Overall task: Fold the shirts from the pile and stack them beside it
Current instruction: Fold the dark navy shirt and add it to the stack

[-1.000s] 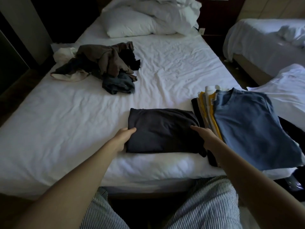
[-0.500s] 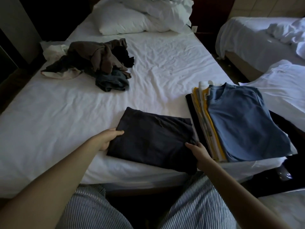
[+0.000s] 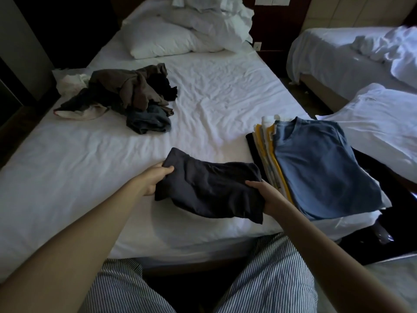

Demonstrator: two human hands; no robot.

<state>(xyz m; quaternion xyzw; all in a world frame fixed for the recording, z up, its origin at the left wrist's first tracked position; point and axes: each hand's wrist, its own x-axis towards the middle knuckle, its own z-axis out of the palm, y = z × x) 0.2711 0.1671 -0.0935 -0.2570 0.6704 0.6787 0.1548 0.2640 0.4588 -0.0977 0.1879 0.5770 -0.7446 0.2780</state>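
A folded dark navy shirt (image 3: 209,188) is lifted off the white bed (image 3: 67,177), sagging between my hands. My left hand (image 3: 155,179) grips its left edge and my right hand (image 3: 265,195) grips its right edge. To the right, touching distance away, lies the stack of folded shirts (image 3: 316,168) with a blue one on top and yellow and white ones under it. The pile of unfolded shirts (image 3: 126,100), brown, black, blue and white, sits at the bed's far left.
White pillows (image 3: 180,35) lie at the head of the bed. A second bed (image 3: 352,62) with rumpled sheets stands at the right, and a white sheet (image 3: 383,127) lies behind the stack. My striped trousers (image 3: 259,279) press against the bed's near edge.
The dark shirt lay flat on the bed with my hands at its sides. Both hands have gripped it and raised it, and it has shifted toward the stack.
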